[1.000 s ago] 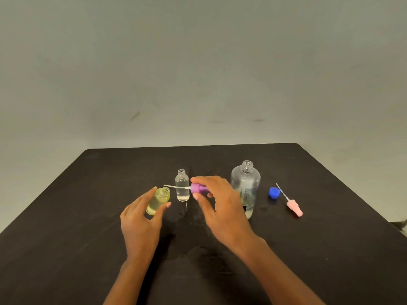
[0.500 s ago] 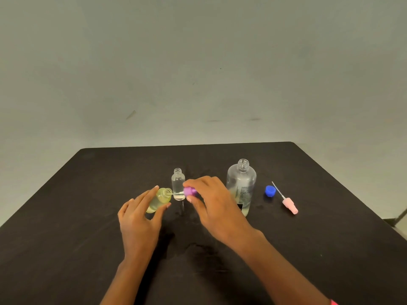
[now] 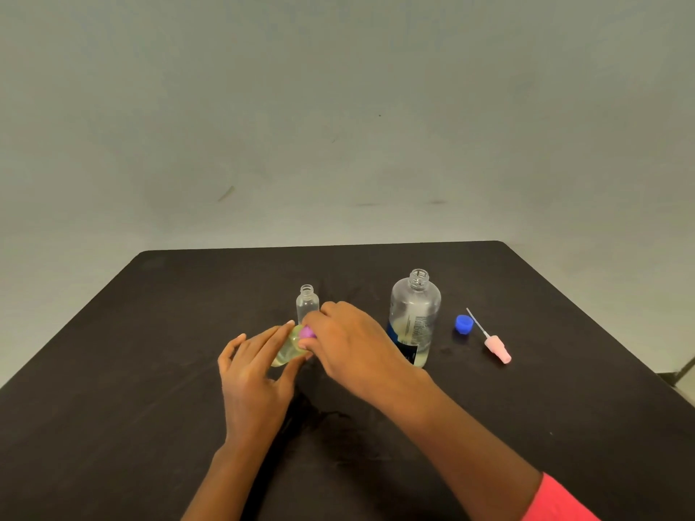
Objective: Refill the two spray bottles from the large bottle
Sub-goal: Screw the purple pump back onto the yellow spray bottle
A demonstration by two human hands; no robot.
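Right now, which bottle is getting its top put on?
The small yellowish bottle, held tilted in the left hand. The right hand presses its purple top on; the other two bottles stand open.

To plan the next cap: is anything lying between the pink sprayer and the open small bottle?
Yes. The large bottle and the blue cap stand between the pink sprayer and the small bottle; the right hand is also close in front of that bottle.
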